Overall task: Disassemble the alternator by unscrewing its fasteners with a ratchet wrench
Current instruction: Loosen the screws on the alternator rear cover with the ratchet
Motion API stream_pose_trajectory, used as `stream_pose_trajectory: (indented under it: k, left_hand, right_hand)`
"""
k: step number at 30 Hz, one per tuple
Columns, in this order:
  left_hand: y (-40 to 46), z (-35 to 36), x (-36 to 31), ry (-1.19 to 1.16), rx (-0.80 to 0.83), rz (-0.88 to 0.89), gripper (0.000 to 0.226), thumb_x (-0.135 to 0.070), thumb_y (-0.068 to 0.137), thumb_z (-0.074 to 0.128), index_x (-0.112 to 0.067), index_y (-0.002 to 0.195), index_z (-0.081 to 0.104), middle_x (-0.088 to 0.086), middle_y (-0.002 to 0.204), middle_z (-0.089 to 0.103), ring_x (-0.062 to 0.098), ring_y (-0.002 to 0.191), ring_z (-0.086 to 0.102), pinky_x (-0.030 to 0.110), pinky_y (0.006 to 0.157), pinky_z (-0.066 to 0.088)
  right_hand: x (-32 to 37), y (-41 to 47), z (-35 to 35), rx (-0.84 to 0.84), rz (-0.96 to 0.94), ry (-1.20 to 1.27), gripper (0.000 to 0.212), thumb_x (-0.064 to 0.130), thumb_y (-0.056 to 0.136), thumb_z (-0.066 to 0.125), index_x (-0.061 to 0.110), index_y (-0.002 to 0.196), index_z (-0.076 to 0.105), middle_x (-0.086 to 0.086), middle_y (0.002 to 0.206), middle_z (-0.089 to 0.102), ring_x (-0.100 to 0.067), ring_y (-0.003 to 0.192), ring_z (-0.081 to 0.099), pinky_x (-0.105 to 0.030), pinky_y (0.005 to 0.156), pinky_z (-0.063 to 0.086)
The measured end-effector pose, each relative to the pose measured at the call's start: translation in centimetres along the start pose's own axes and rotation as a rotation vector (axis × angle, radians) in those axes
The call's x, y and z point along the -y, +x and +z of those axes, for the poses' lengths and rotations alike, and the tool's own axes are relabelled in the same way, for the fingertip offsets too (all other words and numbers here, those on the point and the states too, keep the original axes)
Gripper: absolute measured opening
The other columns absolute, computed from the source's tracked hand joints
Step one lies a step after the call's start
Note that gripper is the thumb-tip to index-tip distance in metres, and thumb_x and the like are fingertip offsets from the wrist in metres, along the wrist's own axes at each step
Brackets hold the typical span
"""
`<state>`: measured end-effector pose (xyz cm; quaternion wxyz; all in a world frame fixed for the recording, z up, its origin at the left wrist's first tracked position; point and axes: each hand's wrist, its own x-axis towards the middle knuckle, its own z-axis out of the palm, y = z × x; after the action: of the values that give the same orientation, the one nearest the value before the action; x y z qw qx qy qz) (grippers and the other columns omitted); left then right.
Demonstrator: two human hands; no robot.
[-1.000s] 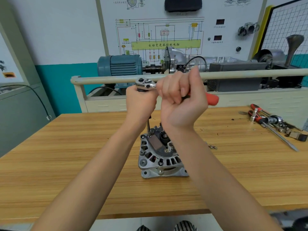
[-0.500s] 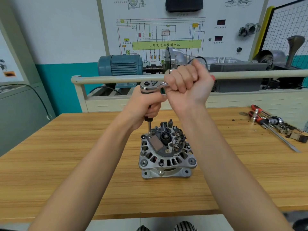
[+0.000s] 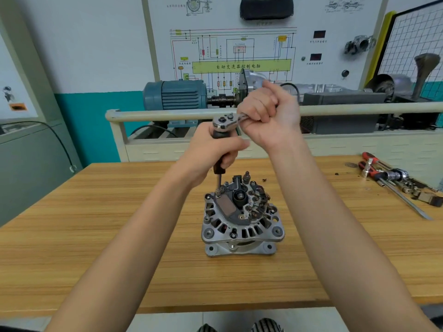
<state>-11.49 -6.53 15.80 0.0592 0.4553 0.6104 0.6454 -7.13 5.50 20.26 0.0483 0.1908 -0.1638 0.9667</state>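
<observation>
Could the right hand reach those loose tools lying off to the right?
Probably yes, once freed: the right hand grips the ratchet wrench, and only bare table separates it from the tools.

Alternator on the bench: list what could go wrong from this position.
1. The alternator stands free on the table, unclamped; a hard pull might tip or spin it.
2. The ratchet wrench sits high on a long extension, steadied only by the left hand; the socket could tilt off the fastener.
3. If it slips, the right hand on the handle could jerk toward the rail.
</observation>
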Motion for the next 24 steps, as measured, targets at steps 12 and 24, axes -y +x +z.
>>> stream_pose_trajectory:
  k: [12, 24]
  left_hand:
    - [0.6, 1.8, 0.4, -0.069, -0.549, -0.059, 0.041, 0.006, 0.079, 0.053, -0.019, 0.052, 0.036, -0.004, 0.044, 0.031, 0.015, 0.044, 0.024, 0.022, 0.046, 0.02]
    - [0.0, -1.5, 0.0, -0.081, 0.267, -0.056, 0.038, -0.001, 0.077, 0.057, -0.015, 0.043, 0.044, -0.002, 0.036, 0.034, 0.014, 0.032, 0.029, 0.021, 0.041, 0.027]
  right_hand:
    - [-5.7, -3.7, -0.2, 0.191, -0.691, -0.3, 0.054, 0.014, 0.097, 0.032, 0.016, 0.044, 0.035, 0.004, 0.036, 0.025, -0.01, 0.035, 0.021, -0.026, 0.046, 0.025]
    - [-0.6, 0.5, 0.6, 0.048, 0.052, -0.088, 0.061, 0.02, 0.098, 0.03, 0.014, 0.037, 0.033, 0.003, 0.03, 0.023, -0.011, 0.03, 0.01, -0.02, 0.035, 0.02]
